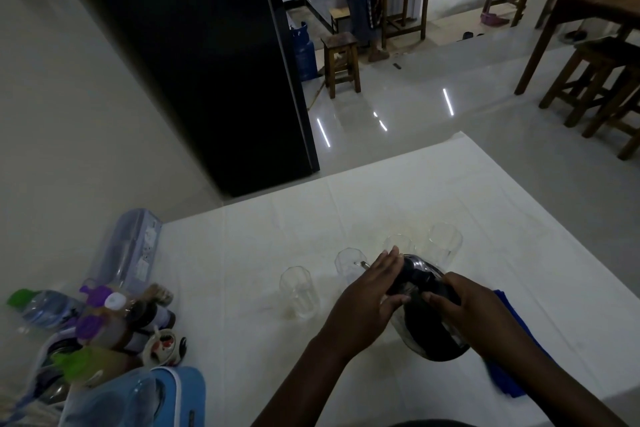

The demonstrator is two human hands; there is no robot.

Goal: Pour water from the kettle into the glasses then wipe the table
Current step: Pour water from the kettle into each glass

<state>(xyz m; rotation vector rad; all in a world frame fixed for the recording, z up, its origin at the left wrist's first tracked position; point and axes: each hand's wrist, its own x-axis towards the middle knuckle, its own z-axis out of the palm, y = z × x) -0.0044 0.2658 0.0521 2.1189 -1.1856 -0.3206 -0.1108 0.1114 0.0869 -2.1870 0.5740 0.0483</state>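
Both hands grip the dark glass-bodied kettle (427,308) over the white table (485,211), right hand (474,314) wrapped round its handle, left hand (367,302) flat against its side, spout aimed at the second of four clear glasses (349,263) just ahead.

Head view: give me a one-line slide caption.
Both hands tilt the kettle toward four glasses on the white table.

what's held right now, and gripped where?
The kettle: right hand on its handle side, left hand on the lid and spout side.
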